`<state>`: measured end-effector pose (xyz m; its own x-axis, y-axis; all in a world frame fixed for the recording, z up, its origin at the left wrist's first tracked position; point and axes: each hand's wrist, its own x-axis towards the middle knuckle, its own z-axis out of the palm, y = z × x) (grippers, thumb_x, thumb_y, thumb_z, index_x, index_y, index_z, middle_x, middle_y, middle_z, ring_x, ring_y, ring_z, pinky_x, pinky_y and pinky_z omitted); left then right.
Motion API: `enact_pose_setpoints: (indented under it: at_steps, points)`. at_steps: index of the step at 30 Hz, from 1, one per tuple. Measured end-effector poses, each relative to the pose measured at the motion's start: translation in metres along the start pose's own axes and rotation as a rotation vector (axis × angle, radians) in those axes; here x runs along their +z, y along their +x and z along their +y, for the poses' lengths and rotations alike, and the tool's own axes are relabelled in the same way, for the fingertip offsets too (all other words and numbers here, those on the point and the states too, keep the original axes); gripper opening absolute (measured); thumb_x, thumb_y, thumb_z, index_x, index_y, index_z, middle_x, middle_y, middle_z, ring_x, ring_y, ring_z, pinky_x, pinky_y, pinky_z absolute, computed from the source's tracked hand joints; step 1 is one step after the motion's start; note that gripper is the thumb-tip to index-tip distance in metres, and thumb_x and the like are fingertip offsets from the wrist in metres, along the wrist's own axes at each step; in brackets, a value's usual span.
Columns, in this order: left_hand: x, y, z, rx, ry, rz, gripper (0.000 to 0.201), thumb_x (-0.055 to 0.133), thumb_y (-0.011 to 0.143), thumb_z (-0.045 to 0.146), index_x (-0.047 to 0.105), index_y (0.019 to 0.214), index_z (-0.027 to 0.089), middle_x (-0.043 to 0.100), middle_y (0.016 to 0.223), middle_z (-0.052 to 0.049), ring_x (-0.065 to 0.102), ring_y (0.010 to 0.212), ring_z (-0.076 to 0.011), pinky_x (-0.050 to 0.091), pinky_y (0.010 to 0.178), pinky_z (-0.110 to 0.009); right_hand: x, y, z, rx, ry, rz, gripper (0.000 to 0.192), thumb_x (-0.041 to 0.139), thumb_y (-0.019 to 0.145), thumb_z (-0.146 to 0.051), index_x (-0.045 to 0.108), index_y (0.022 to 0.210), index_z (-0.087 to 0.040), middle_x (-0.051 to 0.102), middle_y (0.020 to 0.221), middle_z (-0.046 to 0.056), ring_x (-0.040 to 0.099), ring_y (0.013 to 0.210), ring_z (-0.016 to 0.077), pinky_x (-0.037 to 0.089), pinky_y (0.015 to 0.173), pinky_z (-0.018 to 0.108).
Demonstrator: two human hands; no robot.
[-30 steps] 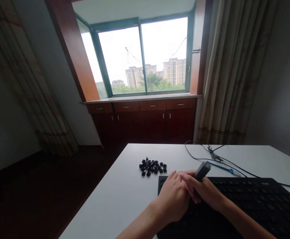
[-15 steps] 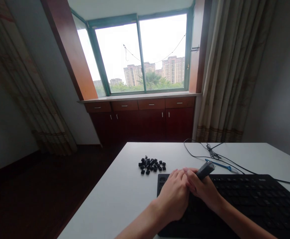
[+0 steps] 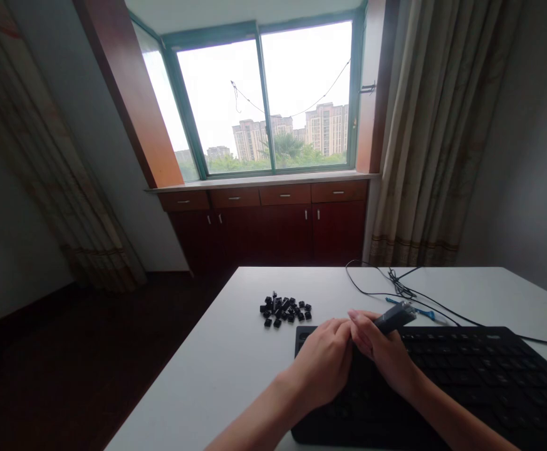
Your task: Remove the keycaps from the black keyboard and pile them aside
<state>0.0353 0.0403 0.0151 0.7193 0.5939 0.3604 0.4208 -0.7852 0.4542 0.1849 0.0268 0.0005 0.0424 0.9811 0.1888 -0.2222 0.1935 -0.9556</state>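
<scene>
A black keyboard (image 3: 470,382) lies on the white table (image 3: 226,376) in front of me. My left hand (image 3: 322,363) rests on the keyboard's left end, fingers curled down against the keys. My right hand (image 3: 386,354) is beside it, touching it, and grips a dark grey pen-shaped tool (image 3: 393,318) that points up and to the right. A pile of several loose black keycaps (image 3: 285,310) sits on the table just beyond the keyboard's left corner.
A black cable (image 3: 395,288) loops across the table behind the keyboard, with a blue-handled tool (image 3: 423,311) lying near it. Beyond the table stand a window, wooden cabinets (image 3: 273,219) and curtains (image 3: 437,138). The table's left edge drops to dark floor.
Both hands have stayed together on the keyboard's left end. The tool's free end has tilted lower and further right. The view has drifted slightly.
</scene>
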Motion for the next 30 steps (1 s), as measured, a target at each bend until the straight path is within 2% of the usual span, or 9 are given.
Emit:
enact_pose_setpoints:
  at_steps: [4, 8, 11, 15, 18, 22, 24, 27, 30]
  points:
    - [-0.015, -0.006, -0.012, -0.024, 0.054, 0.013, 0.029, 0.055, 0.098, 0.024, 0.057, 0.126, 0.022, 0.063, 0.127, -0.008, 0.058, 0.117, -0.0247, 0.048, 0.105, -0.040, 0.000, 0.001, 0.000, 0.049, 0.048, 0.052, 0.050, 0.069, 0.084, -0.049, 0.044, 0.053, -0.020, 0.035, 0.049, -0.006, 0.027, 0.046, 0.0084, 0.021, 0.045, 0.026]
    - [-0.029, -0.010, -0.025, -0.014, 0.134, -0.013, 0.023, 0.066, 0.094, 0.038, 0.069, 0.111, 0.024, 0.068, 0.111, -0.005, 0.060, 0.104, -0.0237, 0.052, 0.096, -0.039, 0.000, 0.001, -0.001, 0.044, -0.012, 0.051, 0.051, 0.064, 0.089, -0.047, 0.043, 0.051, -0.020, 0.036, 0.048, -0.006, 0.028, 0.045, 0.0085, 0.021, 0.046, 0.027]
    - [-0.034, -0.010, -0.030, 0.020, 0.179, -0.015, 0.017, 0.061, 0.097, 0.033, 0.072, 0.106, 0.025, 0.068, 0.103, -0.005, 0.061, 0.097, -0.0213, 0.053, 0.088, -0.035, 0.000, 0.000, -0.003, 0.039, -0.051, 0.039, 0.051, 0.062, 0.091, -0.046, 0.043, 0.052, -0.020, 0.035, 0.048, -0.006, 0.028, 0.045, 0.0086, 0.021, 0.046, 0.027]
    - [-0.039, -0.010, -0.036, 0.064, 0.157, -0.005, 0.016, 0.058, 0.099, 0.025, 0.073, 0.106, 0.024, 0.068, 0.103, -0.004, 0.064, 0.093, -0.0181, 0.054, 0.084, -0.030, 0.000, -0.001, -0.006, 0.041, -0.070, 0.030, 0.051, 0.061, 0.091, -0.048, 0.043, 0.051, -0.021, 0.034, 0.047, -0.006, 0.027, 0.044, 0.0086, 0.019, 0.044, 0.027]
    - [-0.047, -0.011, -0.047, 0.025, 0.120, 0.110, 0.016, 0.057, 0.099, 0.023, 0.071, 0.108, 0.023, 0.068, 0.107, -0.004, 0.067, 0.093, -0.0165, 0.055, 0.083, -0.028, 0.000, 0.000, -0.007, 0.052, -0.066, 0.036, 0.051, 0.061, 0.091, -0.048, 0.043, 0.051, -0.021, 0.033, 0.046, -0.006, 0.027, 0.043, 0.0083, 0.017, 0.043, 0.027]
    - [-0.064, -0.014, -0.072, -0.129, 0.180, 0.366, 0.018, 0.057, 0.097, 0.020, 0.070, 0.109, 0.023, 0.068, 0.112, -0.004, 0.068, 0.096, -0.0181, 0.056, 0.086, -0.031, 0.000, -0.001, -0.006, 0.049, -0.071, 0.025, 0.053, 0.059, 0.092, -0.047, 0.041, 0.050, -0.021, 0.032, 0.046, -0.006, 0.026, 0.042, 0.0078, 0.016, 0.043, 0.027]
    - [-0.072, -0.017, -0.087, -0.215, 0.200, 0.447, 0.019, 0.058, 0.096, 0.021, 0.068, 0.112, 0.023, 0.068, 0.114, -0.004, 0.070, 0.087, -0.0163, 0.058, 0.081, -0.030, -0.001, -0.002, -0.005, 0.044, -0.081, 0.011, 0.053, 0.058, 0.093, -0.047, 0.042, 0.050, -0.020, 0.032, 0.047, -0.006, 0.026, 0.042, 0.0078, 0.016, 0.043, 0.027]
    - [-0.078, -0.023, -0.105, -0.281, 0.211, 0.490, 0.019, 0.059, 0.095, 0.025, 0.066, 0.111, 0.019, 0.070, 0.108, -0.005, 0.071, 0.083, -0.0175, 0.059, 0.079, -0.032, -0.002, -0.002, -0.005, 0.040, -0.086, 0.007, 0.053, 0.058, 0.093, -0.047, 0.042, 0.051, -0.020, 0.033, 0.047, -0.006, 0.027, 0.042, 0.0078, 0.017, 0.042, 0.027]
    - [-0.077, -0.026, -0.115, -0.307, 0.219, 0.461, 0.017, 0.061, 0.095, 0.031, 0.069, 0.102, 0.018, 0.074, 0.098, -0.004, 0.072, 0.081, -0.0186, 0.059, 0.076, -0.031, -0.001, -0.003, -0.007, 0.043, -0.080, 0.006, 0.053, 0.059, 0.092, -0.049, 0.041, 0.050, -0.021, 0.033, 0.047, -0.006, 0.026, 0.041, 0.0077, 0.016, 0.042, 0.027]
